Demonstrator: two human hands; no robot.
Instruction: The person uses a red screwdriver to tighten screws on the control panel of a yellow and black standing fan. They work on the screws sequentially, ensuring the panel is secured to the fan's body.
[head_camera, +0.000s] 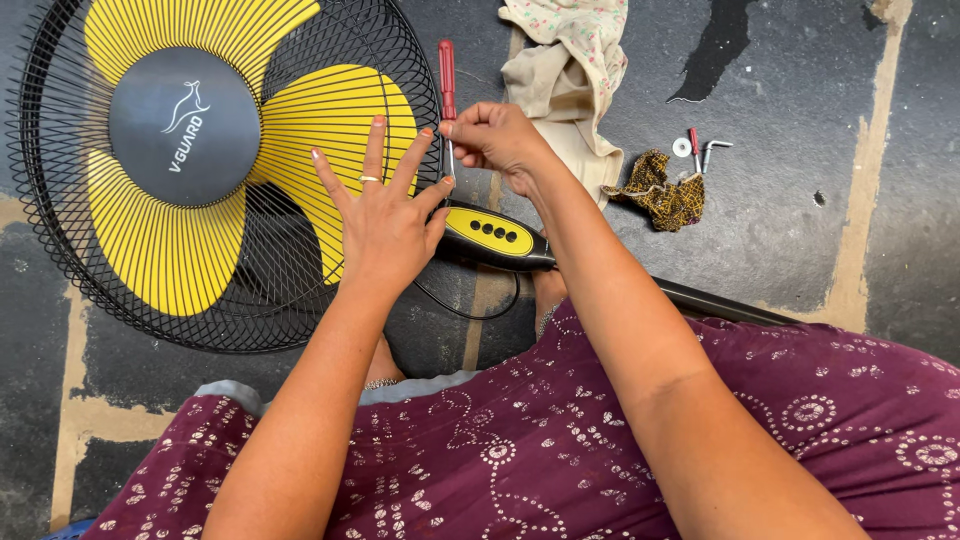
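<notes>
My left hand (383, 215) lies flat with fingers spread on the black wire fan guard (60, 250), which rests on the floor over the yellow blades (330, 115). My right hand (497, 135) is clenched around the red-handled screwdriver (446, 75), tip down beside the yellow control panel (488, 231). I judge I'm working a screw at the guard's edge; next I need steady downward pressure and turning.

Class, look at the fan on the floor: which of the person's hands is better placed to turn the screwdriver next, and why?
Probably the right hand: it already grips the red-handled screwdriver, tip down by the fan guard. The left hand lies flat, fingers spread, bracing the guard.
</notes>
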